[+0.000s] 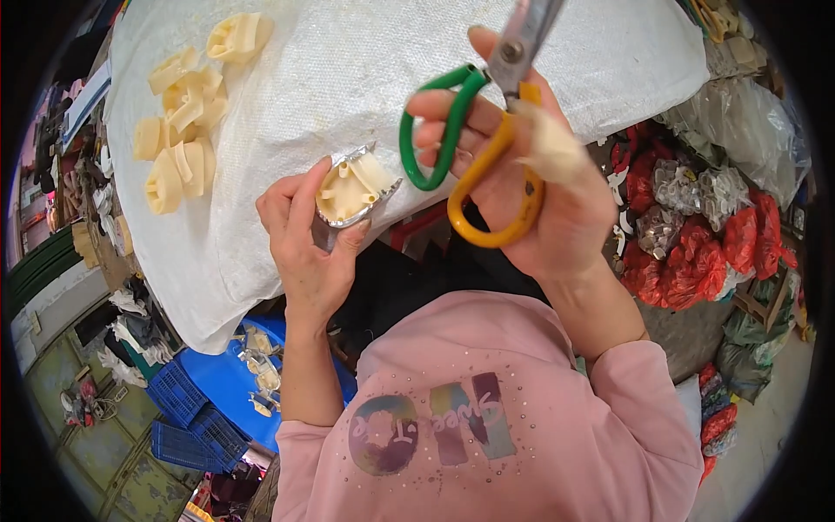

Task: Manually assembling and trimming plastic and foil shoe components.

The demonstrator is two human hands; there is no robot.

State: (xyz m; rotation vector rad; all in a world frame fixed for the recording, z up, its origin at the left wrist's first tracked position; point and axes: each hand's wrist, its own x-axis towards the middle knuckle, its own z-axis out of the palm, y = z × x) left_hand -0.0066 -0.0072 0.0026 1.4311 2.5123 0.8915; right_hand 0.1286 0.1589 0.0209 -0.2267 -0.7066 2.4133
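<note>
My left hand [306, 239] grips a cream plastic part [352, 190] with a shiny silver rim, its hollow side with small posts facing up. Scissors [511, 54] with one green and one orange handle hang in my right hand [561, 222], fingers through the green loop, blades pointing up and away. Their blade tips run out of the picture. By the orange handle a cream piece [555, 150] is smeared by motion; whether my thumb holds it, I cannot tell. Several cream plastic parts [184, 103] lie in a loose group at the far left of the white woven sheet [348, 78].
Below the sheet at left stands a blue tub [213, 378] with several cream and silver pieces in it. Blue plastic crates [204, 435] are beside it. Red plastic bags [696, 261] and clear bags [739, 130] are heaped on the right.
</note>
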